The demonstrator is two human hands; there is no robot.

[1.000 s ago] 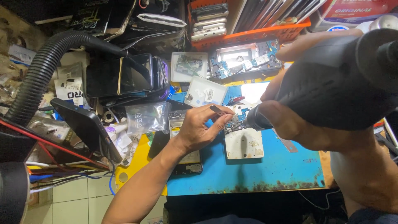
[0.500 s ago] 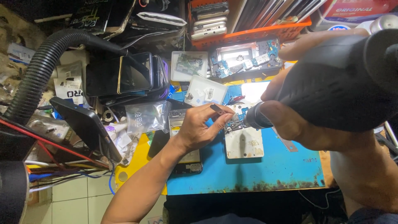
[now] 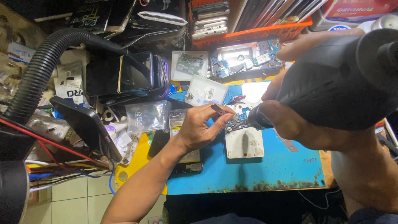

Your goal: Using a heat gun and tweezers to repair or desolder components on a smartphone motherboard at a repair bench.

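Observation:
My right hand (image 3: 290,120) grips a large dark hot-air tool (image 3: 344,83), its nozzle (image 3: 257,118) pointing left at a small blue circuit board (image 3: 238,118). The board rests on a white holder block (image 3: 244,143) on the blue work mat (image 3: 257,174). My left hand (image 3: 199,128) is just left of the board, fingers pinched on thin dark tweezers (image 3: 218,109) whose tip reaches toward the board.
A black ribbed hose (image 3: 37,79) curves along the left. Stacked phones (image 3: 124,76), a clear bag (image 3: 147,116), a plastic parts tray (image 3: 190,65) and an opened phone frame (image 3: 244,60) lie behind the mat. An orange bin (image 3: 257,31) sits at the back.

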